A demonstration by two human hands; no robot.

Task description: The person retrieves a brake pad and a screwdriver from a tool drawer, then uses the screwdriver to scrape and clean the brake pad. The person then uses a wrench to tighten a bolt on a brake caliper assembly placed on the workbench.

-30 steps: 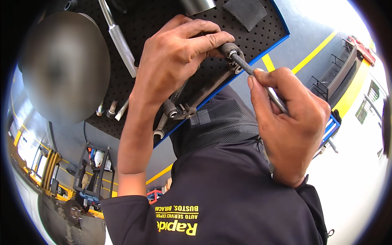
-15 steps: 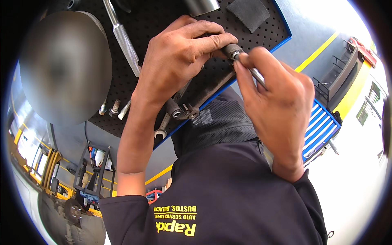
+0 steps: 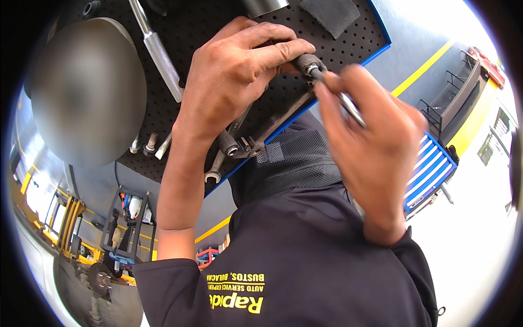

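My left hand (image 3: pixel 239 71) is closed round a short dark cylindrical part (image 3: pixel 309 64) with a metal-lined hole in its end. Thumb and fingers grip it from behind, so much of the part is hidden. In a pinch, my right hand (image 3: pixel 376 125) holds a slim metal rod (image 3: pixel 351 109) whose tip meets that holed end; how deep it goes in I cannot tell. The right hand is smeared by motion. Below my left wrist, a similar cylindrical part (image 3: pixel 227 143) lies on the black perforated tabletop (image 3: pixel 362 41), beside a metal bracket (image 3: pixel 250 147).
A combination wrench (image 3: pixel 213 173) lies under my left forearm. Near it are a flat-tipped tool (image 3: pixel 163 146) and two bolts (image 3: pixel 150 143). A knurled-handled bar (image 3: pixel 162 62), a metal cylinder (image 3: pixel 267 6) and a dark cloth piece (image 3: pixel 330 15) lie farther back. A blue edge (image 3: pixel 376 52) bounds the table.
My right hand has shifted slightly right and back, and more of the rod's tip end shows at the part. My left hand keeps its hold almost in place.
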